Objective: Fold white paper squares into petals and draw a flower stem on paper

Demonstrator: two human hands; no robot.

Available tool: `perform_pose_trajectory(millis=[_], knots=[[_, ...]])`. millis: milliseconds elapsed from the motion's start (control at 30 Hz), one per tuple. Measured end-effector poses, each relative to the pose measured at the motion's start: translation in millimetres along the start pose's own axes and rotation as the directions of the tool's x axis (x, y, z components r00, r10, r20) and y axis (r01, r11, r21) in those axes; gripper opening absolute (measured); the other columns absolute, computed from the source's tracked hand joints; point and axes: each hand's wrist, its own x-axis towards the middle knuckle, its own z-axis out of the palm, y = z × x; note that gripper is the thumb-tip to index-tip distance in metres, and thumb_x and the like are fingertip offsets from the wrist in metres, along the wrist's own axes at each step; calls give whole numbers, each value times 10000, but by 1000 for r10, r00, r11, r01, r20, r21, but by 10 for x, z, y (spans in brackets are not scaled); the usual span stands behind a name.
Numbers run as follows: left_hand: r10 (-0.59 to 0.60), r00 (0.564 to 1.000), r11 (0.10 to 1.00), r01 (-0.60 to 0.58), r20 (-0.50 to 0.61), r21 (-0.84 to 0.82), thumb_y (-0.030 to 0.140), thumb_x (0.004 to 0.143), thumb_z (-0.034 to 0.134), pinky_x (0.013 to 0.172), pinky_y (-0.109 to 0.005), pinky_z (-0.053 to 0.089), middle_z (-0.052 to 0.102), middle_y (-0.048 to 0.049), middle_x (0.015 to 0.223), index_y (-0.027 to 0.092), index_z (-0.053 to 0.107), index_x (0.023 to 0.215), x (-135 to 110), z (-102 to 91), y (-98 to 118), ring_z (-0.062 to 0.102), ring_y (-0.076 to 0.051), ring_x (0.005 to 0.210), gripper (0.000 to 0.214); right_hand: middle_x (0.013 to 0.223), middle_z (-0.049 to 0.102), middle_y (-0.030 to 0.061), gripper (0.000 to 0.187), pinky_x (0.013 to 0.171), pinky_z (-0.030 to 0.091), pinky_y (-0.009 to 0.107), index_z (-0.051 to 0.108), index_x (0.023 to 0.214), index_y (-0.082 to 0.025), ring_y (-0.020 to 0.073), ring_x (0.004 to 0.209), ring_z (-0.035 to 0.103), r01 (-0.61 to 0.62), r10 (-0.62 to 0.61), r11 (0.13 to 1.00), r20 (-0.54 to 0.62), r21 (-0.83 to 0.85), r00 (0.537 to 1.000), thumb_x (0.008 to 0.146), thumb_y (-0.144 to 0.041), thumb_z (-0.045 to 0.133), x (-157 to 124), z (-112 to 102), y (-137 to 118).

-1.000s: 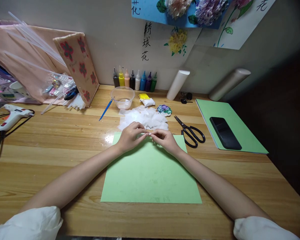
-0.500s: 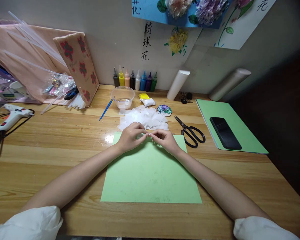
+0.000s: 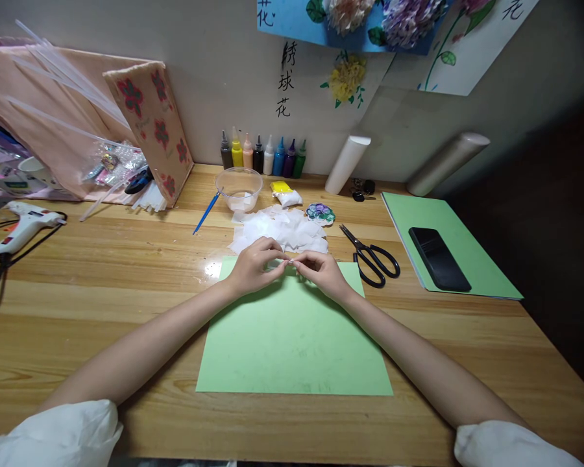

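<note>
My left hand point(image 3: 259, 266) and my right hand point(image 3: 320, 271) meet fingertip to fingertip over the far edge of a green sheet of paper point(image 3: 296, 344). Both are closed in a pinch. Between the fingertips a tiny pale bit shows, too small and too covered to name. Just beyond the hands lies a heap of white paper pieces point(image 3: 282, 227). Black-handled scissors point(image 3: 370, 256) rest to the right of my right hand, blades pointing away to the left.
Behind the heap stand a clear plastic bowl point(image 3: 239, 188), a blue pen-like tool point(image 3: 207, 211) and several paint bottles point(image 3: 263, 157). A glue gun point(image 3: 24, 227) with its cord lies at left. At right, a black phone point(image 3: 438, 258) rests on green paper point(image 3: 486, 272).
</note>
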Motion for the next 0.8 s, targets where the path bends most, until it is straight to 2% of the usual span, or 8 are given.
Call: perform_pose_trajectory(millis=[267,433,533,700,733,800], knots=[[-32,999,999,32,-11,10,261,836,558,691,-283,451,597,-44,801,191,664,821,4,10,-4,552,-159,793,128,646,585,10,260,522,382,243,663,802,-148,110,561,491,-3,3,1000,3,0,1000,779,-402,613,-4,-3,-7],[-175,980,984,171,-90,-51,253,842,547,655,-255,440,586,-34,787,178,631,787,22,6,-3,549,-144,770,125,652,565,4,220,557,392,245,594,726,-161,113,583,497,-2,2,1000,-22,-5,1000,786,-373,599,-3,-1,3],[-324,932,944,307,-164,-122,268,847,536,582,-232,411,595,-10,744,177,602,758,32,5,-38,527,-115,658,143,649,547,-2,215,558,384,242,566,710,-167,113,585,484,-3,1,1000,-62,-30,998,794,-365,578,2,-5,8],[-535,804,841,476,-261,-257,332,863,509,556,-227,413,598,11,687,174,583,765,46,-1,-129,531,-105,599,199,648,530,-2,188,552,363,242,557,709,-171,119,589,464,-17,-4,992,-170,-121,985,798,-337,550,16,-6,56],[-545,792,835,482,-275,-265,332,864,506,561,-228,417,595,10,685,174,582,764,48,-5,-136,541,-110,616,201,670,533,1,165,554,365,241,567,744,-172,120,596,464,-24,-5,989,-198,-143,980,796,-327,550,17,-4,67],[-521,798,852,466,-302,-239,317,865,509,566,-229,415,595,6,702,176,586,766,48,-16,-128,547,-114,643,189,761,538,9,166,554,373,239,568,893,-176,112,595,460,-24,-22,985,-266,-171,964,783,-299,569,14,0,78]])
